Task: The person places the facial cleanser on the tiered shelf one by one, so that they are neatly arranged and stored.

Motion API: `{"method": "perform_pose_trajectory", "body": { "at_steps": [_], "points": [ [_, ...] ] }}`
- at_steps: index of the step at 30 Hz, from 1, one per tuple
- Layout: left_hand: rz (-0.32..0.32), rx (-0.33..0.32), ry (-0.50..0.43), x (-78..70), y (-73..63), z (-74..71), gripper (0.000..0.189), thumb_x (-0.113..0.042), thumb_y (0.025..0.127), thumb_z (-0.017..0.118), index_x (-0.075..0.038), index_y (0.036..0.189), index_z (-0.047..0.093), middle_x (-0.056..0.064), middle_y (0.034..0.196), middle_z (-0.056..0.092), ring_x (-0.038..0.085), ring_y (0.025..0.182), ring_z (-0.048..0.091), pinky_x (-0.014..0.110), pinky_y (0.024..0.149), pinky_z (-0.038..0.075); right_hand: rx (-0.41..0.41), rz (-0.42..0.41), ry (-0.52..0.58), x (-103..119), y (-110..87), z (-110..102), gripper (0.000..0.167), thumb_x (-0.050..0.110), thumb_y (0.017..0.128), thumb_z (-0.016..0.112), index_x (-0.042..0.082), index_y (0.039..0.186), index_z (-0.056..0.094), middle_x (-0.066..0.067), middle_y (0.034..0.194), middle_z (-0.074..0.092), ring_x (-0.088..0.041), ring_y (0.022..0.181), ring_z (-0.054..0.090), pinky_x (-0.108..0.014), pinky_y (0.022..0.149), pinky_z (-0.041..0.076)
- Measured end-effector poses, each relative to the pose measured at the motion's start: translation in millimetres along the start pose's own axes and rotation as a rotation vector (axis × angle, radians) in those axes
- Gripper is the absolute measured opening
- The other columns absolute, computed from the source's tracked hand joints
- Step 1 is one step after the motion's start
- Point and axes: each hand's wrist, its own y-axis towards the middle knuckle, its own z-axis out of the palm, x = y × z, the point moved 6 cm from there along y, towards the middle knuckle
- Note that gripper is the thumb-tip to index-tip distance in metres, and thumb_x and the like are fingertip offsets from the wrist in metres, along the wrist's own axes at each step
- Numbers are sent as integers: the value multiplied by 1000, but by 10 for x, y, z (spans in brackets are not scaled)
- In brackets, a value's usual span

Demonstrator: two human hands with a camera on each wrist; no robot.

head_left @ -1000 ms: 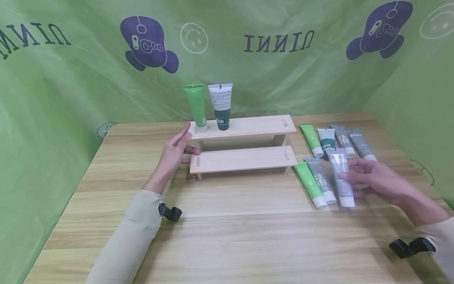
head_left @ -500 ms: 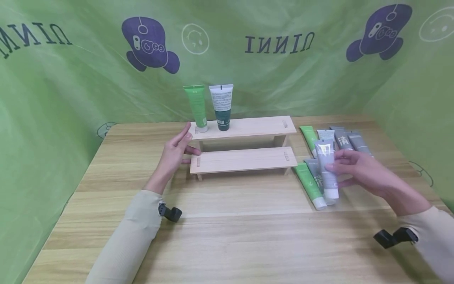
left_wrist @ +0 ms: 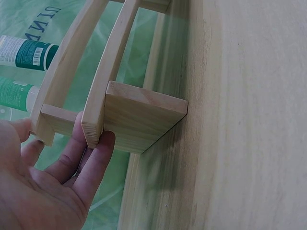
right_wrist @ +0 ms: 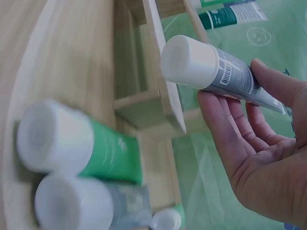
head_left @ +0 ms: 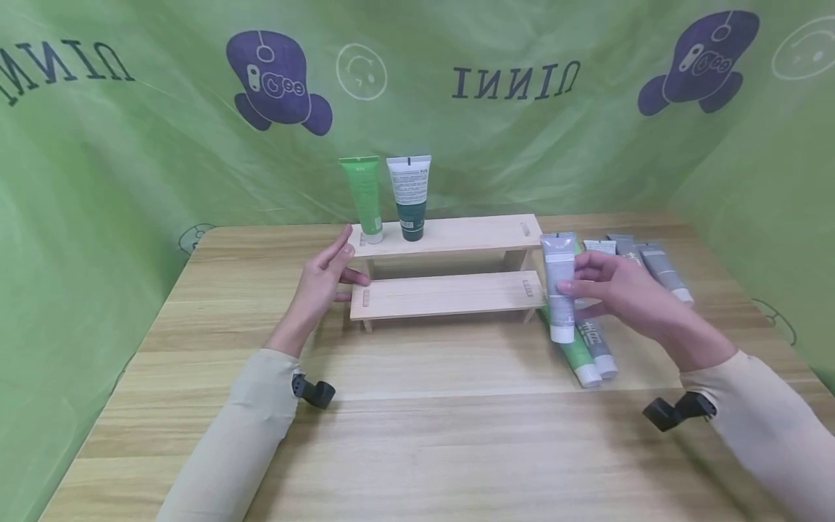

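My right hand (head_left: 629, 293) pinches a grey squeeze tube (head_left: 559, 286) with a white cap, thumb on one side and fingers on the other. The tube is upright, cap down, at the right end of the two-tier wooden shelf (head_left: 450, 293). In the right wrist view its barcode side and white cap (right_wrist: 184, 62) show. My left hand (head_left: 320, 279) holds the shelf's left end, with fingers around the lower board's end (left_wrist: 96, 115) and the thumb at the upper board. A green tube (head_left: 362, 196) and a white and dark green tube (head_left: 411, 196) stand on the upper tier.
Right of the shelf, a green tube (head_left: 579, 362) and a grey tube (head_left: 596, 348) lie on the wooden table (head_left: 417, 442). Behind the right hand lie several more tubes, including a grey one (head_left: 665, 272). A printed green curtain (head_left: 417, 116) surrounds the table's back and sides.
My right hand has carried the grey tube left and up, from over the lying tubes to the shelf's right end. My left hand has stayed on the shelf.
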Motion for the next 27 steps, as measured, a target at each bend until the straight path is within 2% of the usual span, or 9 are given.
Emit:
{"method": "perform_pose_trajectory", "body": {
  "at_steps": [5, 12, 27],
  "points": [
    [5, -3, 8, 0, -17, 4, 49, -52, 104, 46, -51, 152, 32, 15, 91, 74, 21, 91, 72, 49, 85, 58, -2, -33, 17, 162, 83, 123, 55, 21, 93, 76, -2, 130, 42, -13, 114, 58, -21, 93, 68, -44, 83, 59],
    [11, -2, 10, -19, -20, 7, 47, -53, 104, 46, -55, 149, 34, 16, 93, 74, 22, 93, 71, 49, 85, 57, 0, -110, 55, 400, 225, 257, 49, 19, 92, 76, 0, 127, 47, -11, 112, 62, -21, 95, 68, -42, 83, 60],
    [17, -4, 10, -10, -1, 7, 47, -53, 104, 46, -53, 150, 35, 16, 93, 74, 21, 91, 72, 49, 83, 58, -80, -196, 95, 919, 579, 428, 43, 14, 91, 77, 4, 125, 54, -14, 121, 61, -26, 109, 63, -44, 89, 58]
  ]
}}
